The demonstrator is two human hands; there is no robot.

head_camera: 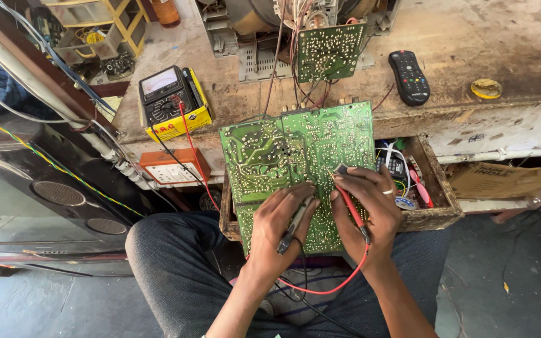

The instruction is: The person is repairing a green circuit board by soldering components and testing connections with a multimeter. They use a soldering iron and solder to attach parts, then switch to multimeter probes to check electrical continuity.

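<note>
Down low, a large green circuit board (295, 169) leans tilted against the edge of the worktop (471, 37), its solder side up, its lower part resting over an open wooden drawer (436, 200) and the person's lap. The left hand (280, 222) lies on the board's lower half, its fingers (305, 194) pinching a black probe (292, 225) whose tip touches the board. The right hand (364, 206) sits just beside it, fingers (352, 178) closed around a red probe (352, 209), tip also pressed to the solder side. A ring shows on one right finger. Red and black leads loop down from the probes between the wrists.

On the worktop to the left stands an analogue meter (164, 94) in a yellow box (183, 122), a red lead running from it towards the board. Below it hangs an orange socket box (173, 166). Farther back, a smaller green board (330, 50) stands upright behind an opened television chassis, joined by wires. A black remote (409, 76) lies to the right, with a yellow tape roll (486, 88) well apart from it. The drawer holds small parts and wire.
</note>
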